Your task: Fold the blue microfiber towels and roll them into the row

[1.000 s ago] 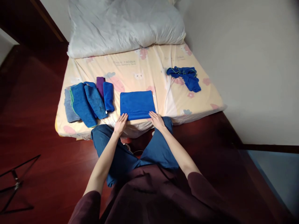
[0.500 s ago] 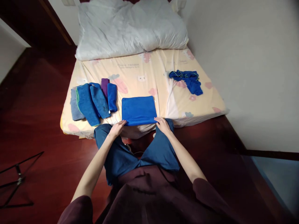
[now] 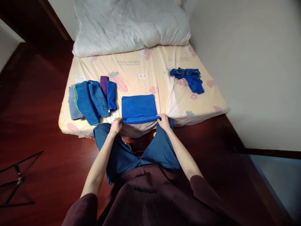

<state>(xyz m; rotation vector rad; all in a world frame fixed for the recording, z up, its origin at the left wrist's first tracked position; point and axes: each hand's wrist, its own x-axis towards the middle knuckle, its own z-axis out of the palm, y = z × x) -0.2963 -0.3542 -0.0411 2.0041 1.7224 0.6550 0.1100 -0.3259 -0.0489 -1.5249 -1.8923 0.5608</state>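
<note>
Where the dark red wooden floor (image 3: 35, 125) meets the pale wall (image 3: 246, 62), a low mattress in a cream sheet printed with pink cartoon shapes (image 3: 141, 70) fills the middle of the view. Across its far end lies a bulky, rumpled white duvet (image 3: 131, 26). On the sheet's left side sits a row of rolled and folded towels (image 3: 92, 99), mostly blue, with one grey at the outer edge and one purple behind, lying side by side and overlapping. Well apart from them, near the wall side, rests a crumpled blue cloth with green trim (image 3: 189, 78). Between these, at the near edge of the mattress, lies the flat, folded bright blue rectangular towel (image 3: 138, 108), just beside the row of rolls. Its near edge is lifted slightly and curled. Pinching the near left corner of that towel is the left hand (image 3: 116, 125), fingers closed on the cloth. Gripping the near right corner the same way is the right hand (image 3: 164, 121), fingers curled over the hem.
</note>
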